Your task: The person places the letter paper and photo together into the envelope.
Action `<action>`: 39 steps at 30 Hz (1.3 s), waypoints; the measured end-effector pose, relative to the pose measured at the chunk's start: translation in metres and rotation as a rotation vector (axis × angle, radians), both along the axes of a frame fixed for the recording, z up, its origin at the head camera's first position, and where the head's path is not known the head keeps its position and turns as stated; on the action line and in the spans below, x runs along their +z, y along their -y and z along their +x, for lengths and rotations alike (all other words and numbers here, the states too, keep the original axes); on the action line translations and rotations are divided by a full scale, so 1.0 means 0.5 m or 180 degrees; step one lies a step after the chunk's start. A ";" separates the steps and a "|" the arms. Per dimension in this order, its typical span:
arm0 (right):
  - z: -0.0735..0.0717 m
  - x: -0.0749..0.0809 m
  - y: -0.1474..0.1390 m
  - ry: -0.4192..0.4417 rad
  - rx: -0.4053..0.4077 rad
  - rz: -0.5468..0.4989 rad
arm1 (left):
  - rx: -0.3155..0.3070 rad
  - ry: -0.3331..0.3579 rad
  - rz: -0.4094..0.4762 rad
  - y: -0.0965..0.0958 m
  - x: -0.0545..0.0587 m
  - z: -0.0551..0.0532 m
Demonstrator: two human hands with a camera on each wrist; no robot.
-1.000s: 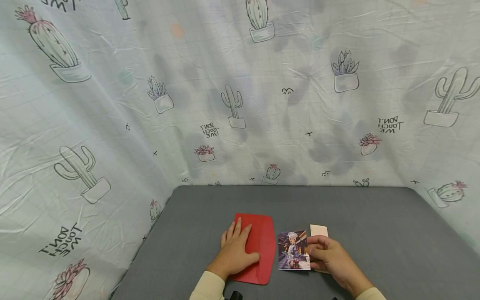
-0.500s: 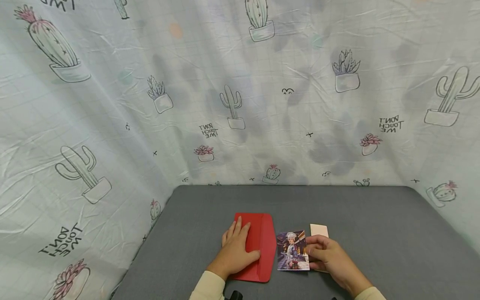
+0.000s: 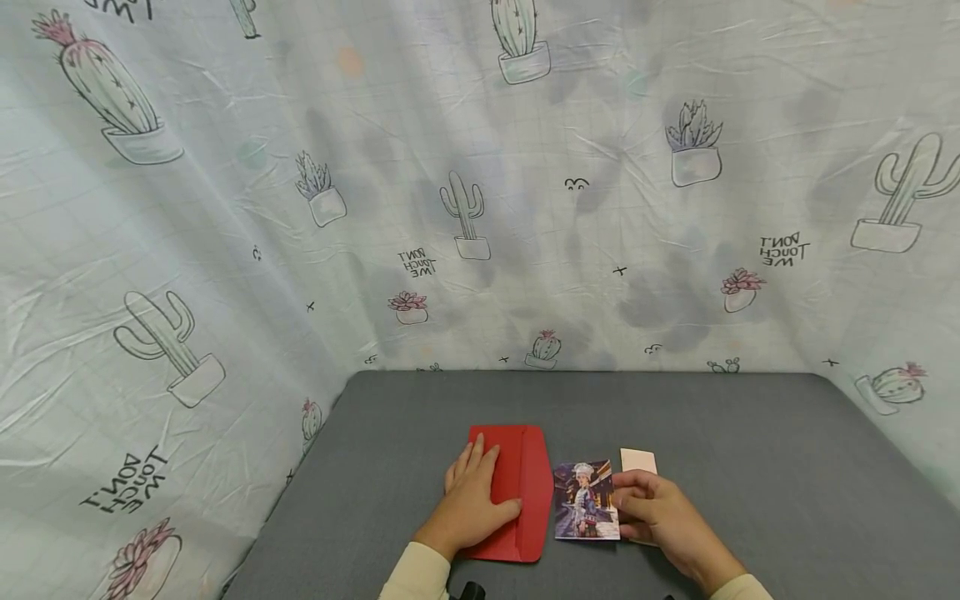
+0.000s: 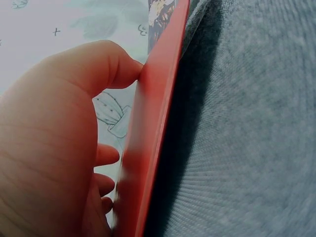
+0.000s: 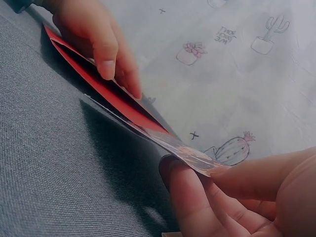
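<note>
The red envelope (image 3: pixel 512 460) is laid flat on the grey worktop (image 3: pixel 697 417), with its flap (image 3: pixel 536 500) unfolded toward the right. The envelope is pressed from above by the left hand (image 3: pixel 472 504); its fingers are extended and spread, nothing is gripped, and the thumb is rested near the flap fold. In the right wrist view a dark gap is shown along the envelope's mouth.

The picture card (image 3: pixel 582 506) is located just to the right of the flap, image side up. Its right edge is pinched by the right hand (image 3: pixel 670 517), with the fingers closed on that edge; by the right wrist view, this edge is lifted above the worktop. Whether the opposite edge is touched by the flap cannot be determined. A cream-coloured piece (image 3: pixel 637 461) is placed beyond the card and is partly hidden by the right hand; contact with it cannot be confirmed.

Judged by the present layout, an early stage has been reached: the envelope is opened and steadied, and the card is in hand. The card is not seen inside the envelope, the flap is not closed, and the cream-coloured piece is not handled as far as is visible.
</note>
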State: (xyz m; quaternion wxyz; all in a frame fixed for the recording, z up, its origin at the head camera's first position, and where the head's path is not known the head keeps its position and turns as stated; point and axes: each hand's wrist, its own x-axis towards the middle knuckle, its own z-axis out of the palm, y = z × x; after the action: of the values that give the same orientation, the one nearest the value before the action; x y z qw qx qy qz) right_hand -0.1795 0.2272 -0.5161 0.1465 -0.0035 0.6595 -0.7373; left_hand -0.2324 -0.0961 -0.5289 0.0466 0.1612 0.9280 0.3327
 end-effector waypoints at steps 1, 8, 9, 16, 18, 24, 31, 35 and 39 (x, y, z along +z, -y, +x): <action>-0.001 0.000 -0.001 0.0001 -0.0002 -0.0009 | 0.0001 -0.0007 -0.0007 -0.001 0.000 0.000; -0.003 -0.004 -0.004 0.0016 0.0018 -0.0038 | 0.0010 -0.0019 -0.0047 -0.009 0.002 0.002; -0.003 -0.004 -0.005 0.0018 0.0029 -0.0040 | 0.0006 -0.0014 -0.0038 -0.010 0.002 0.002; -0.003 -0.003 -0.002 0.0030 0.0051 -0.0030 | 0.0003 -0.0020 0.0038 -0.015 0.005 0.006; -0.003 -0.003 -0.002 0.0037 0.0045 -0.0029 | 0.0015 -0.0030 0.0043 -0.015 0.005 0.006; -0.003 -0.004 -0.003 0.0028 0.0041 -0.0013 | 0.0031 -0.0015 0.0033 -0.016 0.003 0.005; -0.004 -0.003 -0.003 0.0016 0.0054 -0.0075 | 0.0027 -0.0006 -0.0001 -0.016 0.003 0.003; -0.004 -0.003 -0.001 0.0022 0.0060 -0.0088 | 0.0032 -0.0002 -0.0008 -0.016 0.004 0.004; -0.003 -0.005 0.002 0.0017 0.0071 -0.0068 | 0.0023 -0.0007 -0.0003 -0.016 0.004 0.004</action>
State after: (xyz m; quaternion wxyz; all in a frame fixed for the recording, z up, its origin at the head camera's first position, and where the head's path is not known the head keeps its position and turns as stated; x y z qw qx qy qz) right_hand -0.1810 0.2260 -0.5184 0.1564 -0.0103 0.6511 -0.7426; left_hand -0.2302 -0.0883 -0.5270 0.0445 0.1581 0.9288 0.3323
